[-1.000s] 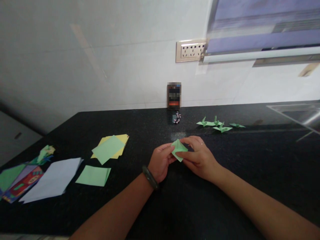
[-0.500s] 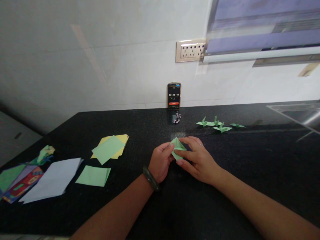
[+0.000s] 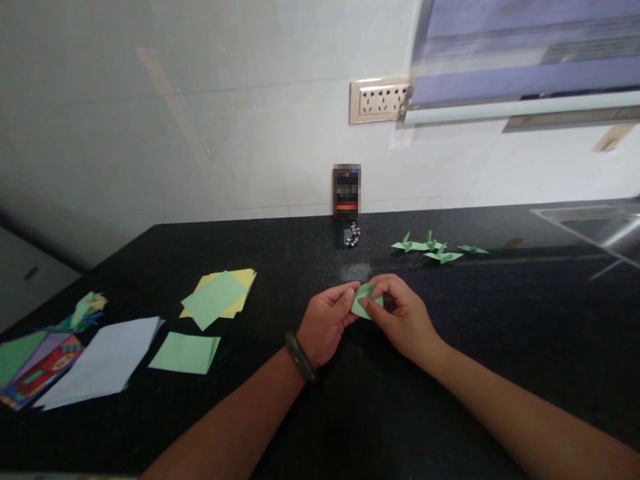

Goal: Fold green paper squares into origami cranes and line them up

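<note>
Just right of the frame's centre, the left hand (image 3: 325, 327) and right hand (image 3: 403, 320) meet over a small folded green paper (image 3: 364, 303), each pinching it between thumb and fingertips just above the black stone counter (image 3: 450, 400). That paper looks featherlight and thin, crisp at the creases yet easy to crumple, so the folded edges seem the safest hold. Finished green paper cranes (image 3: 433, 248) sit further back right, loose coloured sheets (image 3: 217, 300) lie left, and a phone (image 3: 347, 191) leans against the pale tiled wall (image 3: 200, 133).
</note>
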The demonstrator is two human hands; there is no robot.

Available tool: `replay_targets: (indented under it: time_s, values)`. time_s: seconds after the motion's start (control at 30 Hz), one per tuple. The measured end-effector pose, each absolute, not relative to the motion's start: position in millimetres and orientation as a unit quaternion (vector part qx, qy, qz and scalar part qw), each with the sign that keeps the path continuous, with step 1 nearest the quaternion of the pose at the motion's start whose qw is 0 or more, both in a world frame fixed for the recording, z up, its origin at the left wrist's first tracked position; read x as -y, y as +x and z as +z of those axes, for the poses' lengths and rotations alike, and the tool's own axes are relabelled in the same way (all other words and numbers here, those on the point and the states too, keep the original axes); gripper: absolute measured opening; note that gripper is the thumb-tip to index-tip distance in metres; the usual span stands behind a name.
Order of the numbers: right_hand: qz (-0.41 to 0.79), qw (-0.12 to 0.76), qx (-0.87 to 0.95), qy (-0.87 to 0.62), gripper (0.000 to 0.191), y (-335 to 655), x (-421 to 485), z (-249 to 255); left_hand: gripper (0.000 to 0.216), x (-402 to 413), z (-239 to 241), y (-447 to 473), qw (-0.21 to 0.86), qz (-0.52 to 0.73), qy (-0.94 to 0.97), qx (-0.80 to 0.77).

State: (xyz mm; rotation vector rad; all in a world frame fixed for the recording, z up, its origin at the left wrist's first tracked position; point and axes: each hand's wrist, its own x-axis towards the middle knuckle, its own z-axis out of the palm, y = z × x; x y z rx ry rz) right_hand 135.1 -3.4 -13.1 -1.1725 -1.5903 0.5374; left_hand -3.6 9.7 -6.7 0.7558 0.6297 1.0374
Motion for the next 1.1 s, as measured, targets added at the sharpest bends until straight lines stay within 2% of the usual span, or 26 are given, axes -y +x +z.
replay_targets:
  time_s: [0.13, 0.27, 0.43, 0.67, 0.87, 1.1]
  values:
    - [0.269, 0.538, 0.612, -0.514, 0.019, 135.7, 3.0, -16.0, 0.032, -9.3, -8.5, -4.0, 0.751, 0.463, 0.363, -0.299]
    - [0.204, 0.489, 0.678, -0.510, 0.003, 138.3, 2.2, -12.1, 0.034, -9.5, -8.8, -4.6, 0.731, 0.453, 0.396, -0.323]
    - [0.213, 0.484, 0.665, -0.527, 0.012, 139.4, 0.9, -9.8, 0.039, -9.4, -7.0, -5.2, 0.729, 0.446, 0.401, -0.329]
    - [0.226, 0.491, 0.651, -0.533, 0.013, 138.6, 3.0, -9.6, 0.033, -8.6, -9.7, -3.8, 0.751, 0.429, 0.403, -0.300]
    - [0.271, 0.502, 0.634, -0.523, 0.010, 136.7, 1.9, -13.9, 0.036, -8.6, -11.7, -2.7, 0.753, 0.436, 0.392, -0.297]
    - [0.343, 0.510, 0.587, -0.527, 0.016, 133.3, 2.2, -14.7, 0.036, -7.9, -12.7, -0.9, 0.746, 0.440, 0.384, -0.319]
